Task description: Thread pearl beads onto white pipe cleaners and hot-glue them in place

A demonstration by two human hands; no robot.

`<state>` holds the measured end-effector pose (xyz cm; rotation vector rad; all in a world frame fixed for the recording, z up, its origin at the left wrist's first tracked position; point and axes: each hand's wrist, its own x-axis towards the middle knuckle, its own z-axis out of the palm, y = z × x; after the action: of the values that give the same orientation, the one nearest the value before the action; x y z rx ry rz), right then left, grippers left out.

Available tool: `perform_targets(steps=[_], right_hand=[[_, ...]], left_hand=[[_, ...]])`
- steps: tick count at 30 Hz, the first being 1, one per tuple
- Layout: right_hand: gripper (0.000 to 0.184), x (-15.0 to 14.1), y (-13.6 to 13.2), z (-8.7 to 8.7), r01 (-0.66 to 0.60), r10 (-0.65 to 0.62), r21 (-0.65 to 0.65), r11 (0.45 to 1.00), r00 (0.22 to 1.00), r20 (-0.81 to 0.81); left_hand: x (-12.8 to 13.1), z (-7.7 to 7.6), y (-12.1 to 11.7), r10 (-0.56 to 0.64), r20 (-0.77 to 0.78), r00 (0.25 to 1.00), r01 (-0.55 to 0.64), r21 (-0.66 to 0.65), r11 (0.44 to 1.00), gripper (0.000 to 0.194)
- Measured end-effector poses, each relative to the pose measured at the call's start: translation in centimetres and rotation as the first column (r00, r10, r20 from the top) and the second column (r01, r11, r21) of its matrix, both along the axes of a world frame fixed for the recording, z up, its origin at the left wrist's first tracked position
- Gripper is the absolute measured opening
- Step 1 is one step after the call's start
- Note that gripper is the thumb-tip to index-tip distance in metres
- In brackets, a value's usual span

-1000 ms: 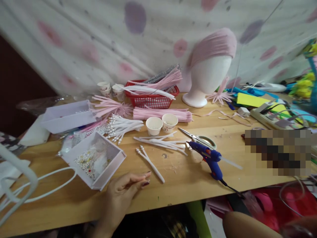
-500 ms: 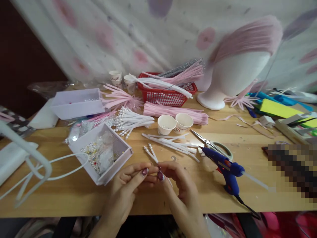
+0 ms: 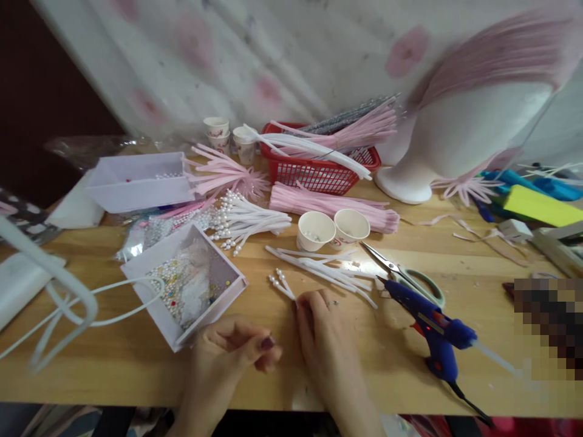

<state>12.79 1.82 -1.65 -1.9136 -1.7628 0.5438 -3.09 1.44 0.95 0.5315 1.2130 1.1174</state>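
Note:
Near the front of the wooden table, my right hand (image 3: pixel 324 337) rests palm down, its bent fingers at the lower ends of a few white pipe cleaners tipped with pearl beads (image 3: pixel 283 285). Its fingertips are mostly hidden beneath it. Apart from it, my left hand (image 3: pixel 234 352) hovers with thumb and fingers curled together; it is slightly blurred, and whatever it may pinch is too small to make out. Just beyond the right hand lie plain white pipe cleaners (image 3: pixel 321 267). The bead box (image 3: pixel 234 294), holding pearls and coloured beads, stands beside the left hand.
To the right are a blue glue gun (image 3: pixel 430 321) with a red light and scissors (image 3: pixel 421 282). Behind stand paper cups (image 3: pixel 314 233), pink pipe cleaners (image 3: pixel 334 206), finished-looking pearl-tipped stems (image 3: pixel 248 218), a red basket (image 3: pixel 314 176) and a white foam head (image 3: pixel 473 133). A white cable (image 3: pixel 132 315) loops at left.
My hands, earlier together with their fingertips meeting, have separated. The right hand has turned palm down onto the table by the beaded stems; the left has drawn back. The camera view has shifted slightly.

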Motion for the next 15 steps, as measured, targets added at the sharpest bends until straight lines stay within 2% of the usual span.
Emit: perform_targets(steps=[3,5,7,10,11,13,15], right_hand=[[0.023,1.3,-0.5,0.0,-0.001,-0.001,-0.01,1.0,0.986,-0.167],[0.023,2.1,-0.9,0.4,-0.018,0.001,-0.039,0.999,0.92,-0.393],[0.027,2.5,-1.2,0.9,-0.032,-0.035,-0.092,0.995,0.762,-0.647],[0.037,2.1,-1.6,1.6,-0.085,-0.141,-0.19,0.978,0.398,-0.907],[0.04,1.9,-1.7,1.7,-0.116,-0.174,-0.212,0.97,0.278,-0.945],[0.042,1.6,-1.9,1.7,-0.174,-0.221,-0.235,0.956,0.096,-0.97],[0.041,1.4,-2.1,1.6,-0.202,-0.254,-0.248,0.948,-0.003,-0.967]], left_hand=[[-0.2,0.0,-0.3,-0.02,-0.142,0.99,0.024,0.024,0.999,0.05],[0.0,-0.1,-0.2,-0.027,-0.201,0.979,0.035,0.034,0.999,0.037],[0.3,-0.1,0.2,-0.019,-0.231,0.973,0.045,0.107,0.993,0.021],[0.8,-0.5,0.8,-0.053,-0.251,0.967,0.124,0.278,0.953,0.008],[0.9,-0.6,1.0,-0.058,-0.248,0.967,0.137,0.315,0.939,0.008],[1.0,-0.9,1.3,-0.065,-0.218,0.974,0.136,0.331,0.934,0.015],[1.0,-1.1,1.6,-0.073,-0.153,0.985,0.119,0.313,0.942,0.023]])
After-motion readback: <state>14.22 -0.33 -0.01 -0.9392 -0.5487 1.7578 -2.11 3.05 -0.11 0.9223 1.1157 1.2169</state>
